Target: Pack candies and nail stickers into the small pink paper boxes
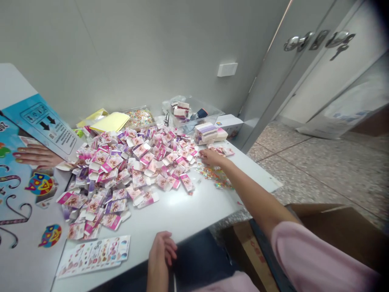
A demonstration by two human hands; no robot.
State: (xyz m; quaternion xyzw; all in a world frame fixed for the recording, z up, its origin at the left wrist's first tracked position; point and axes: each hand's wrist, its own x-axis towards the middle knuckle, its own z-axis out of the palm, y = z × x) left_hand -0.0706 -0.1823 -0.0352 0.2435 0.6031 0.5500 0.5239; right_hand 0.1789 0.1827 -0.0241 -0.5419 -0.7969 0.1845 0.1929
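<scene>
My right hand (209,157) reaches to the right end of a heap of small pink and purple printed boxes (141,150). Its fingers are bent together at the heap's edge, and whatever lies under them is hidden. Just below it, small clear packets of coloured beads (214,174) lie on the white table (182,215). At the near table edge rests my left hand (162,251), its fingers loosely curled and a little apart, holding nothing. To its left, printed cards with nail pictures (95,255) lie flat on the tabletop.
Behind the heap stand a clear plastic bin (209,111), a tray of beads (139,117) and yellow sheets (111,121). Stacked flat cartons (206,134) sit at the back right. A large printed display board (27,194) is at left; an open cardboard box (337,239) stands low at right.
</scene>
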